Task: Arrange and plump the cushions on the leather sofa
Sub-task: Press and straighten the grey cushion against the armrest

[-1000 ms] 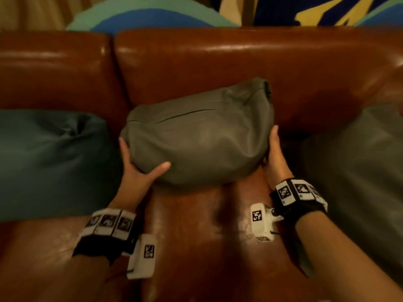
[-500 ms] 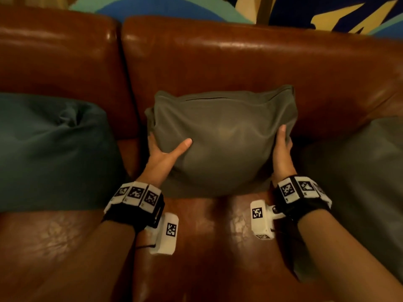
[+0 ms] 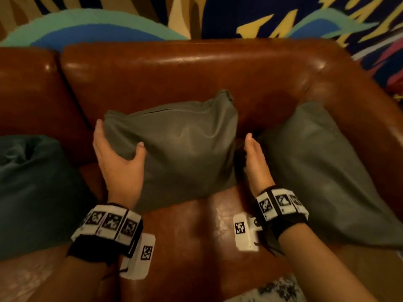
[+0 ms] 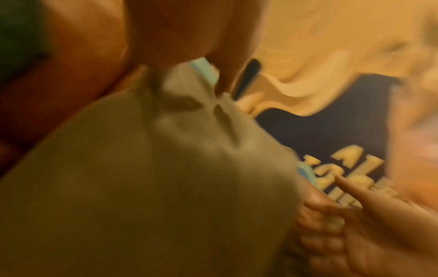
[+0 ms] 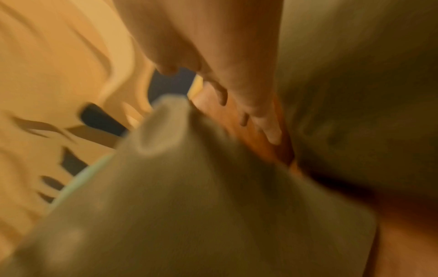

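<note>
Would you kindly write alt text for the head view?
Two hands flank a grey-green cushion propped against the back of a brown leather sofa: the left hand cups its left edge, the right hand is flat beside its right edge. Another cushion lies on either side.

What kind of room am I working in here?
Probably a lounge or living room: a brown leather sofa with grey and teal cushions stands against a wall painted with a bright mural. Whether it is a home or a café is unclear.
</note>
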`<state>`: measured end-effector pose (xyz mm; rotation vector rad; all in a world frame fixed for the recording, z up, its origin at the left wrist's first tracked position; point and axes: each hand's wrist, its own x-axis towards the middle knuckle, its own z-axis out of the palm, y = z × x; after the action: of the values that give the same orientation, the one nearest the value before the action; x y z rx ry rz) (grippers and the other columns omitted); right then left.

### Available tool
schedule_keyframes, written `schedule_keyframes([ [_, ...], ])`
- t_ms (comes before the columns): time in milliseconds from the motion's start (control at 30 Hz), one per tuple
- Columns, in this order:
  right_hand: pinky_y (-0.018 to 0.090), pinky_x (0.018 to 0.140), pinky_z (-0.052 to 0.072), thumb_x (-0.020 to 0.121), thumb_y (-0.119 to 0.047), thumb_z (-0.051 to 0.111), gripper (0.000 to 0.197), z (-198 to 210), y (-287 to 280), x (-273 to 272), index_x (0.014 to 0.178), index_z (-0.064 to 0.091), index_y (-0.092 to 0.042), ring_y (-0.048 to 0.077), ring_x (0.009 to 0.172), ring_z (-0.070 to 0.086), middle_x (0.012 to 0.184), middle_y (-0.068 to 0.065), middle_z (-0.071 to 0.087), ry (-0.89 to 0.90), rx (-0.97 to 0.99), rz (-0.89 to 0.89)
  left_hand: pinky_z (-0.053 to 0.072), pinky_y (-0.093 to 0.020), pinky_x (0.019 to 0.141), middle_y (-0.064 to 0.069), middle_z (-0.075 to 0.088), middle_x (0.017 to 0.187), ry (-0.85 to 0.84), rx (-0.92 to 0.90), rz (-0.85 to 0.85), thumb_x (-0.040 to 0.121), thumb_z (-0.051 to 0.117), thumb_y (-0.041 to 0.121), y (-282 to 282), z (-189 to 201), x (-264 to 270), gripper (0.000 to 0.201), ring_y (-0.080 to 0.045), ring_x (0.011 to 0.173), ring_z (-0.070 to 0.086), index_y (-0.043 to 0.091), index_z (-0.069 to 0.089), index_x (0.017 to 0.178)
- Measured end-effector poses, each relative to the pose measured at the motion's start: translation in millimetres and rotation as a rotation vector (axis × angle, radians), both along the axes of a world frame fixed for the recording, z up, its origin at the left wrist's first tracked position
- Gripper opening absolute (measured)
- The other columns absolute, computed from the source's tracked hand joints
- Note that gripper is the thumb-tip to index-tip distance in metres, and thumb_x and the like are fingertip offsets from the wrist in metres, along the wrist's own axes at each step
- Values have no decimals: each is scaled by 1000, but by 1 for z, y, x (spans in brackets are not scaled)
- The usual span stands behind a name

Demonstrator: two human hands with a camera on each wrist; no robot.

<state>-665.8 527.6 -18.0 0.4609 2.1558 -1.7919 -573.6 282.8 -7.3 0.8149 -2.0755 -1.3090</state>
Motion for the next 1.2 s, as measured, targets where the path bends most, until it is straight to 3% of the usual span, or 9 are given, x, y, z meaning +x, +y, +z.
schedule_keyframes([
  [67, 28, 105, 39, 99, -40, 54, 39, 16, 28, 22, 133, 56, -21, 10, 122, 52, 131, -3, 58, 186, 125, -79, 20, -10, 110, -12, 43, 142, 126, -209, -153, 88, 66, 12, 23, 28, -6, 45, -26, 136, 37, 11, 53, 131],
  [167, 24, 100, 46, 95, -20, 64, 16, 44, 82, 55, 109, 69, -16, 2, 103, 61, 118, 8, 66, 322, 284, -199, 34, -13, 98, 4, 57, 114, 185, -241, -439, 87, 64, 9, 55, 55, -28, 16, -20, 115, 53, 22, 66, 94],
  [300, 41, 103, 43, 86, -52, 61, 17, 72, 166, 96, 91, 70, -38, 20, 115, 54, 116, 4, 61, 180, 485, -415, 47, -27, 82, 4, 67, 90, 186, -121, -757, 81, 62, 8, 120, 73, -64, 17, -14, 89, 63, 24, 67, 84],
  [433, 46, 105, 30, 88, -52, 61, 29, 65, 222, 117, 104, 68, -29, 37, 126, 39, 124, 13, 57, -50, 626, -624, 37, -4, 75, 4, 65, 87, 149, -127, -1012, 81, 63, 5, 193, 82, -98, 13, -6, 83, 58, 14, 72, 83],
  [533, 50, 105, 38, 76, -65, 65, 47, 43, 242, 120, 99, 60, -25, 39, 119, 49, 122, 14, 57, -133, 495, -781, 35, 0, 75, -3, 67, 101, 16, -80, -1026, 85, 65, 7, 234, 69, -131, 13, -5, 89, 59, 12, 71, 96],
  [733, 51, 91, 55, 70, -64, 74, 57, 21, 257, 100, 96, 44, -23, 23, 95, 59, 98, 2, 54, -149, 57, -971, 30, -44, 115, -11, 32, 154, -494, 96, -1045, 88, 68, 38, 283, 12, -180, 81, -31, 140, 34, 17, 23, 152],
  [967, 48, 91, 57, 39, -59, 94, 116, 10, 291, 87, 130, 48, -4, 28, 102, 69, 121, 16, 65, -113, -183, -920, 18, -52, 118, -9, 17, 162, -502, 73, -769, 83, 59, 65, 308, -3, -203, 96, -39, 146, 17, 27, 10, 156],
  [1100, 42, 95, 55, 76, -27, 83, 67, 24, 290, 111, 131, 50, -5, 22, 105, 70, 117, 11, 70, -69, -200, -873, 42, -42, 104, -13, 61, 130, -474, -21, -739, 84, 66, 53, 306, -3, -218, 58, -35, 122, 54, 12, 59, 126],
  [1200, 38, 94, 53, 85, -22, 72, 40, 21, 289, 129, 120, 61, -5, 24, 105, 69, 114, 11, 72, -103, -312, -933, 45, -41, 99, -9, 65, 121, -459, -35, -723, 77, 72, 53, 311, -7, -207, 57, -30, 116, 57, 15, 63, 118],
])
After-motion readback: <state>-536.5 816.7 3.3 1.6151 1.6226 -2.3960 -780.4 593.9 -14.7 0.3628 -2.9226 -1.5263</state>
